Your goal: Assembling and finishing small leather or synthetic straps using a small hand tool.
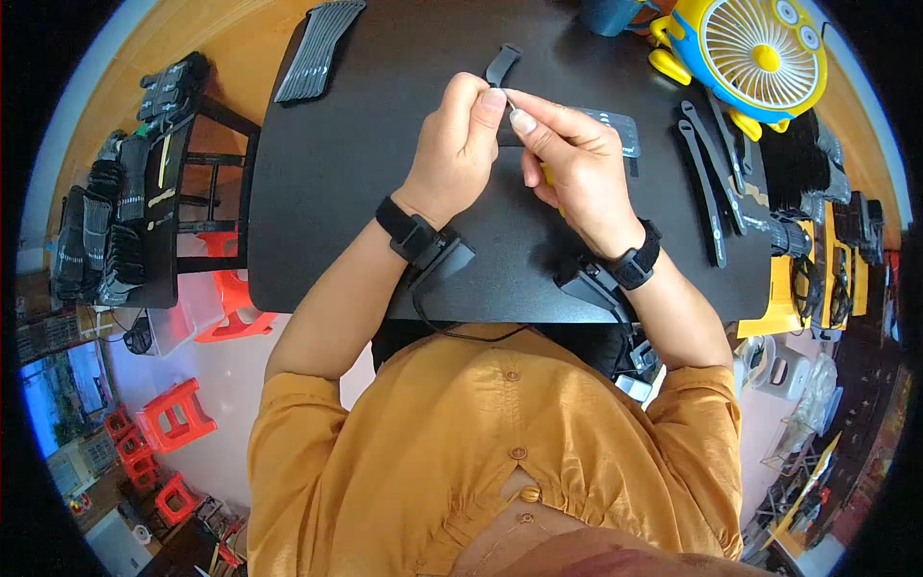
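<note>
Both my hands meet above the black table (365,212), near its middle. My left hand (456,139) is closed, pinching a black strap (502,63) between thumb and fingers; its wider end sticks out beyond the fingertips. Close against it, my right hand (575,159) is closed on a thin tool with a yellow handle (548,173). A narrow tip shows between the two thumbs, but the fingers hide most of the tool. Partly behind my right hand lies a flat dark card-like piece (620,133) with light marks.
A stack of black straps (319,53) lies at the far left of the table. Several loose straps (704,183) lie at the right, below a yellow-and-blue fan (764,58). A dark blue cup (613,15) stands at the back. More bundled straps (101,221) fill a side table; red stools (176,415) stand on the floor.
</note>
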The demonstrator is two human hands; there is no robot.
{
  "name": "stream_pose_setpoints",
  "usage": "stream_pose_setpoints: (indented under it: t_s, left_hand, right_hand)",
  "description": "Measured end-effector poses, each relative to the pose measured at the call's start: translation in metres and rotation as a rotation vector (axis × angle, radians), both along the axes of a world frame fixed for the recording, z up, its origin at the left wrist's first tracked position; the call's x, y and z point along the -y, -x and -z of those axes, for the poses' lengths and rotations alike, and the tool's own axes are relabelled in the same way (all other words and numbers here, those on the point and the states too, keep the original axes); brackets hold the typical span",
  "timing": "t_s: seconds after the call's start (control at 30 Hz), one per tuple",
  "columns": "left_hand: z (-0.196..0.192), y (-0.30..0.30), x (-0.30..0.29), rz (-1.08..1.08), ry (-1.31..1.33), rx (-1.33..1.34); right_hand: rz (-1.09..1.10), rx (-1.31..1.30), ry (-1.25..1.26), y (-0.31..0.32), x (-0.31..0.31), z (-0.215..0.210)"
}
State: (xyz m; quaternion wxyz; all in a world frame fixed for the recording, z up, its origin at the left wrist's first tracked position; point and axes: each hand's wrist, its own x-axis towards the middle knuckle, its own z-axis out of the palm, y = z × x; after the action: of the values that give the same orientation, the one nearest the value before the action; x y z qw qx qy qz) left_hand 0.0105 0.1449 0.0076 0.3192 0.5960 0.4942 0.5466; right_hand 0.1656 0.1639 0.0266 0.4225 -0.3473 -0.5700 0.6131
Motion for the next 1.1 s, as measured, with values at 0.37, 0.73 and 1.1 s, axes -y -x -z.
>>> stream_pose_setpoints:
  t_s: [0.37, 0.73, 1.1]
  left_hand:
    - [0.003, -0.003, 0.0, 0.02, -0.142, 0.063]
    - [0.0, -0.006, 0.007, 0.21, -0.095, 0.075]
    - [-0.013, -0.007, 0.008, 0.241, 0.302, 0.127]
  right_hand:
    - [-0.066, -0.286, 0.252, -0.009, -0.011, -0.011]
    - [0.143, -0.092, 0.113, -0.006, -0.009, -0.006]
    - [0.091, 0.243, -0.357, -0.003, -0.002, -0.003]
